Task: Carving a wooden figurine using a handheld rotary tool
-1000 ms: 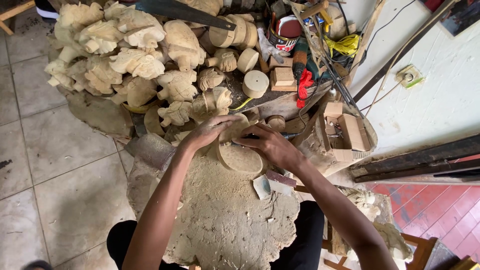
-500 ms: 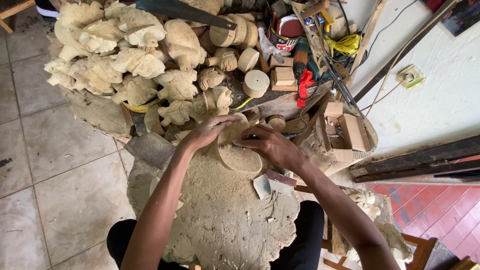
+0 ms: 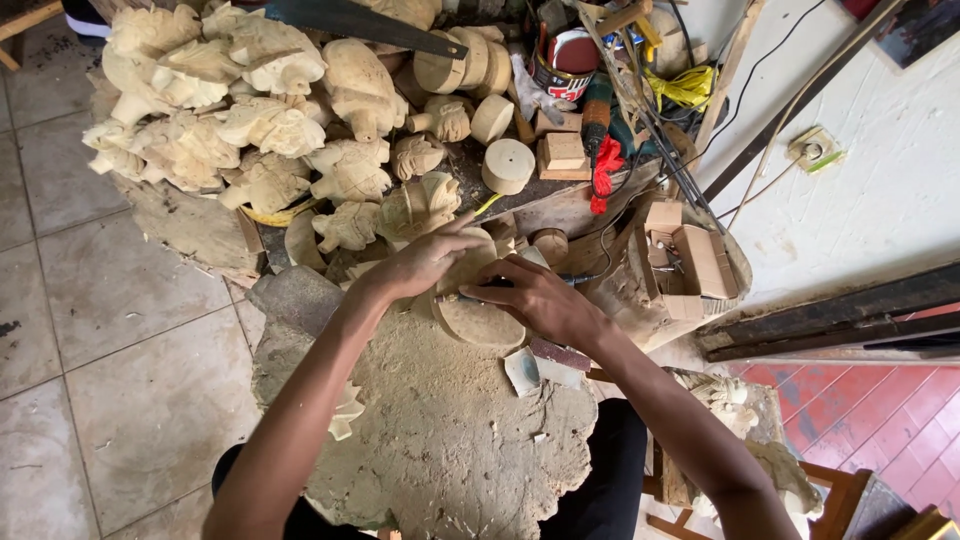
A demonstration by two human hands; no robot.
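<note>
Round wood block [image 3: 478,318] sits on the dusty stump [image 3: 440,440], w/ left hand [image 3: 420,262] clamped over its top edge to steady it. Right hand [image 3: 540,300] is closed narrow around a thin tool [image 3: 462,297], tip pressed at the block; finished carvings [image 3: 240,120] piled just beyond, out of the way.
</note>
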